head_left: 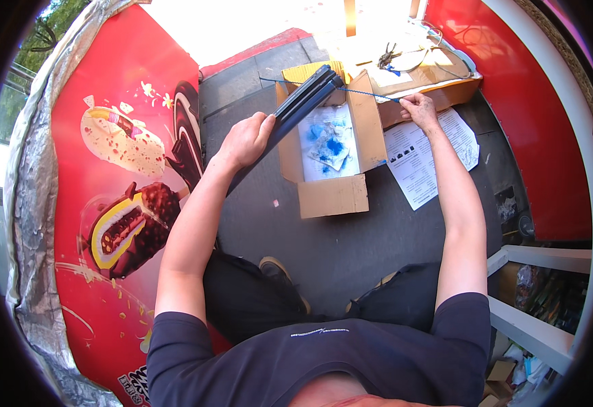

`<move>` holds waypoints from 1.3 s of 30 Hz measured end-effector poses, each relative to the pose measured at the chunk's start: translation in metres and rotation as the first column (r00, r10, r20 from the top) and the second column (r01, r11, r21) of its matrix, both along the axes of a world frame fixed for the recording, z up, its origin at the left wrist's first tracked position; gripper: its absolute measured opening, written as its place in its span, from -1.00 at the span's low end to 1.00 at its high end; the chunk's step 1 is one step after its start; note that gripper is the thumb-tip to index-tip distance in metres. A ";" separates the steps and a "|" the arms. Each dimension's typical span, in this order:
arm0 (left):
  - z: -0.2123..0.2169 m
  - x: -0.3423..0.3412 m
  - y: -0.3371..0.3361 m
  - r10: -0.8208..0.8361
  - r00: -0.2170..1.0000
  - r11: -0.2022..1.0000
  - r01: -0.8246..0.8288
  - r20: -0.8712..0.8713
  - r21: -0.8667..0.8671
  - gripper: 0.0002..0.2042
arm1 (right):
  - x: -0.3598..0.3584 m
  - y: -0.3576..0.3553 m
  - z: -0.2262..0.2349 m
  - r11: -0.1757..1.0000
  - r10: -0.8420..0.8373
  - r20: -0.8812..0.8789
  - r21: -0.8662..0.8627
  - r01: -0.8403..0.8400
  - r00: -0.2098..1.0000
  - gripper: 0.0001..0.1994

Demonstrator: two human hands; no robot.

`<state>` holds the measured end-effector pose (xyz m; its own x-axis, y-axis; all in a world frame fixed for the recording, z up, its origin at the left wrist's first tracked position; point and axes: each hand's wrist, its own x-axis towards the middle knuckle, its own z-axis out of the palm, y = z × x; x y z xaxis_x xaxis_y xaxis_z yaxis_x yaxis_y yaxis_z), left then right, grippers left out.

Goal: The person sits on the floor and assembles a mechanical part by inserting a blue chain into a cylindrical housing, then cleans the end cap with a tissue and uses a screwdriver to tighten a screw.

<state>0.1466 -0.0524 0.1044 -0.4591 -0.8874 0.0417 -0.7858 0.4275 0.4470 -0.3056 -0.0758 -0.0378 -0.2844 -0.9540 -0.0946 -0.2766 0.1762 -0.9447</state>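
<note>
My left hand [247, 139] grips a long dark bar-shaped object [303, 102] that slants up to the right over an open cardboard box [333, 195]. Inside the box lies white paper stained with blue powder [329, 146]. A thin blue string [364, 93] runs taut from the bar's far end to my right hand [420, 108], which pinches it above a printed sheet [418, 159] on the grey floor.
A red freezer side with ice-cream pictures [127, 176] stands on the left, a red wall [534, 122] on the right. A second cardboard box with cords [418, 68] sits beyond. White shelving [534, 298] is at lower right. My shoes rest on the floor.
</note>
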 end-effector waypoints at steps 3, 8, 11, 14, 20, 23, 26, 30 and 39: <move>0.001 -0.022 0.005 0.035 0.999 0.999 -0.035 -0.022 0.035 -0.51 | 0.004 -0.001 -0.009 0.998 -0.064 -0.018 -0.002 0.064 0.998 -0.78; -0.023 -0.063 0.023 0.189 0.965 0.976 -0.164 -0.184 0.144 -0.43 | 0.011 -0.003 -0.013 0.999 -0.033 -0.066 -0.044 0.030 0.997 -0.74; -0.041 -0.083 0.042 0.290 0.911 0.938 -0.210 -0.292 0.276 -0.35 | 0.014 -0.003 -0.013 1.000 -0.006 -0.079 -0.028 0.004 0.997 -0.72; -0.057 -0.101 0.064 0.432 0.821 0.875 -0.280 -0.373 0.396 -0.35 | 0.016 -0.002 -0.012 1.000 0.001 -0.050 -0.008 -0.001 0.999 -0.63; -0.088 -0.130 0.080 0.831 0.442 0.460 -0.206 -0.337 0.864 -0.26 | 0.016 0.005 0.000 0.998 0.013 -0.113 0.060 -0.007 0.994 -0.38; -0.102 -0.144 0.076 0.936 0.218 0.281 0.005 -0.275 0.960 -0.31 | 0.014 0.018 0.017 0.998 0.049 -0.150 0.054 -0.041 0.987 -0.29; -0.113 -0.161 0.067 0.983 -0.098 0.176 0.295 -0.154 0.939 -0.41 | 0.021 0.039 0.041 0.997 0.041 -0.269 -0.047 -0.056 0.962 -0.39; -0.122 -0.184 0.050 0.943 -0.302 0.092 0.636 0.138 0.766 -0.60 | 0.052 0.092 0.080 0.994 0.082 -0.466 -0.022 -0.105 0.881 -0.56; -0.078 -0.195 0.032 0.776 -0.442 0.086 0.780 0.449 0.620 -0.56 | 0.172 0.157 0.117 0.971 0.229 -0.221 -0.011 -0.237 0.948 -0.49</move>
<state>-0.0487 -0.0208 0.0262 -0.4709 -0.4064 -0.7830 0.8787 -0.2945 -0.3757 -0.1334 0.0814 0.0796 -0.0635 -0.9978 -0.0184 -0.5047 0.0480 -0.8619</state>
